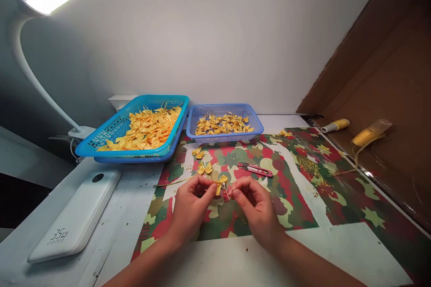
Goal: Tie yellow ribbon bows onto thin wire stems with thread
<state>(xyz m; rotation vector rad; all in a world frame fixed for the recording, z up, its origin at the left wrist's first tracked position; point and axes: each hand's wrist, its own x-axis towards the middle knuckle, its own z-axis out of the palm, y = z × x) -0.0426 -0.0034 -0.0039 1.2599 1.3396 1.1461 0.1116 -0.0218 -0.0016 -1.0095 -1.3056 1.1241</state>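
Observation:
My left hand (191, 204) is closed, pinching a yellow ribbon bow (221, 184) between thumb and fingertips. A small shiny silvery piece, perhaps a bell, shows at the bow's right side. My right hand (257, 206) is closed in a pinch just right of the bow. A thin pale strand shows near its fingertips, but what they hold is too small to make out. Two more yellow bows (204, 168) lie on the patterned paper beyond my left hand. Thread snips (255, 169) with pink-red handles lie behind my right hand.
A blue basket (85, 147) heaped with yellow bows stands at left, a smaller periwinkle basket (225, 137) with finished-looking bows beside it. A white power bank (74, 215) and lamp (43, 85) are at left. Gold cord scraps (308, 168) and two thread spools (336, 125) lie right, beside cardboard.

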